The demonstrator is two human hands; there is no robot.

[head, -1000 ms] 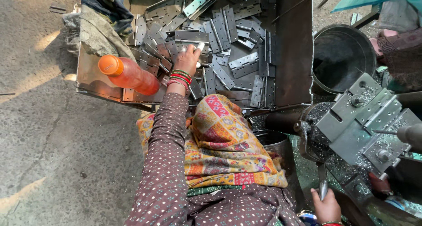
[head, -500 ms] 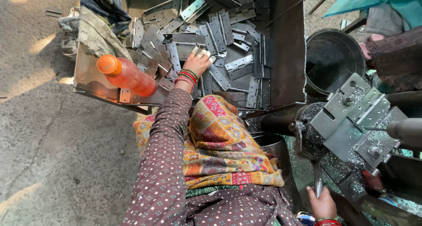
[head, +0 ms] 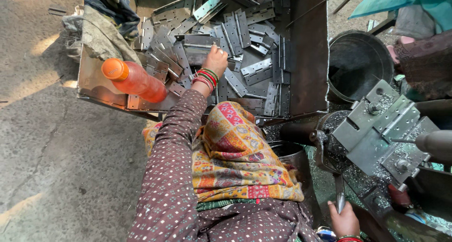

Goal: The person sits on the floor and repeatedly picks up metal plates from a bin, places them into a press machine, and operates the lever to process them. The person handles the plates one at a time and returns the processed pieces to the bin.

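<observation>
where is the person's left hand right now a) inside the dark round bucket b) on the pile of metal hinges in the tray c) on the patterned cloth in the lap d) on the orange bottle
b: the left hand rests on the pile of metal hinges in the tray, apart from the orange bottle, the bucket and the patterned cloth.

Dull grey metal hinges point(head: 256, 70), glossy orange plastic bottle point(head: 134, 79), rough concrete floor point(head: 52, 152)
</observation>
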